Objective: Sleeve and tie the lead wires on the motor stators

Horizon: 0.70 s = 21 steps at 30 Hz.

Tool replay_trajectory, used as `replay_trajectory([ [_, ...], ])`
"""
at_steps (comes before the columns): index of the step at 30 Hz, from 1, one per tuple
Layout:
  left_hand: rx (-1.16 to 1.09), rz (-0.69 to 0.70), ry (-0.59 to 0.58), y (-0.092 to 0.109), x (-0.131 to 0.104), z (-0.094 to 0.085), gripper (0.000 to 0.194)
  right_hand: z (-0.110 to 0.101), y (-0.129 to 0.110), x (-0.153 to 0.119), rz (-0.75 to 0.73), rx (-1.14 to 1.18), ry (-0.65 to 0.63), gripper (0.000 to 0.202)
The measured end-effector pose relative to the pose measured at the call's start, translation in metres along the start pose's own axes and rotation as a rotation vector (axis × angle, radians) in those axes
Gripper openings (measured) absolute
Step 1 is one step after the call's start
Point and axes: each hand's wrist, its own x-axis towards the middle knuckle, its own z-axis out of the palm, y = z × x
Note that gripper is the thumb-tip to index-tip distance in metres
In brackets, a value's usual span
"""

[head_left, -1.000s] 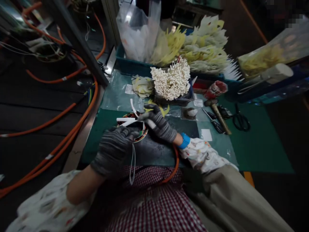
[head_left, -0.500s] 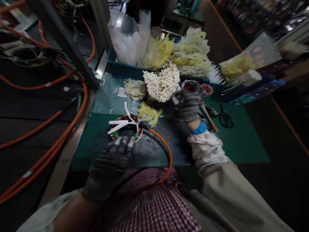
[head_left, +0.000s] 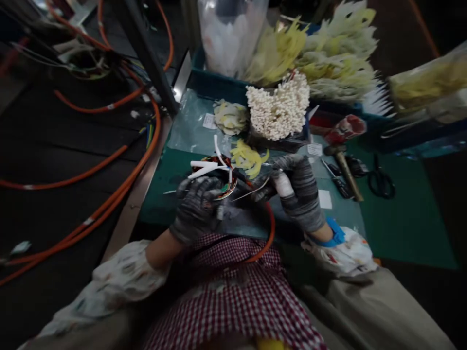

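Note:
My gloved left hand is closed on the near left side of a ring-shaped wire coil. White sleeves stick out from the top of the coil, and an orange cable curves from it toward my lap. To the right of the coil, my gloved right hand pinches a thin pale strand, whose free end points left toward the coil. Just behind the coil lies a small pile of yellow strips.
Behind are a box of white-tipped sticks, a blue-green tray of bagged pieces and a pale bundle. A hammer and scissors lie at right. A metal post and orange cables are at left.
My right hand has come back from beside the stick box toward the coil, now with a thin strand. My left hand has closed on the coil. The view has shifted.

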Motion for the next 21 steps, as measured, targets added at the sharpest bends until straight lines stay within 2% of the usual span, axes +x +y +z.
replay_trajectory([
  [3, -0.031, -0.053, -0.029, -0.002, 0.000, 0.013, 0.019, 0.018, 0.014, -0.016, -0.054, 0.009, 0.065, 0.025],
  [6, -0.058, -0.114, -0.081, -0.008, 0.004, 0.018, 0.017, 0.023, 0.018, -0.038, 0.088, 0.183, -0.022, 0.033],
  [8, -0.061, -0.096, -0.076, -0.010, 0.007, 0.018, 0.018, 0.021, 0.018, -0.052, 0.241, 0.281, -0.180, 0.042],
  [11, -0.067, -0.008, 0.004, -0.010, 0.010, 0.016, 0.015, 0.020, 0.024, -0.060, 0.395, 0.250, -0.541, 0.038],
  [12, -0.068, 0.009, 0.032, -0.009, 0.011, 0.016, 0.014, 0.022, 0.028, -0.057, 0.373, 0.169, -0.593, 0.033],
  [13, -0.071, 0.016, 0.053, -0.009, 0.011, 0.015, 0.013, 0.026, 0.032, -0.052, 0.311, 0.068, -0.593, 0.029],
  [16, -0.087, -0.023, 0.071, -0.006, 0.012, 0.015, 0.013, 0.044, 0.042, -0.027, 0.059, -0.149, -0.420, 0.029],
  [17, -0.103, -0.040, 0.065, -0.006, 0.012, 0.014, 0.013, 0.051, 0.044, -0.017, 0.006, -0.196, -0.399, 0.029],
  [21, -0.157, -0.123, -0.027, -0.005, 0.017, 0.014, 0.011, 0.072, 0.040, 0.019, -0.126, -0.491, -0.547, 0.029],
])
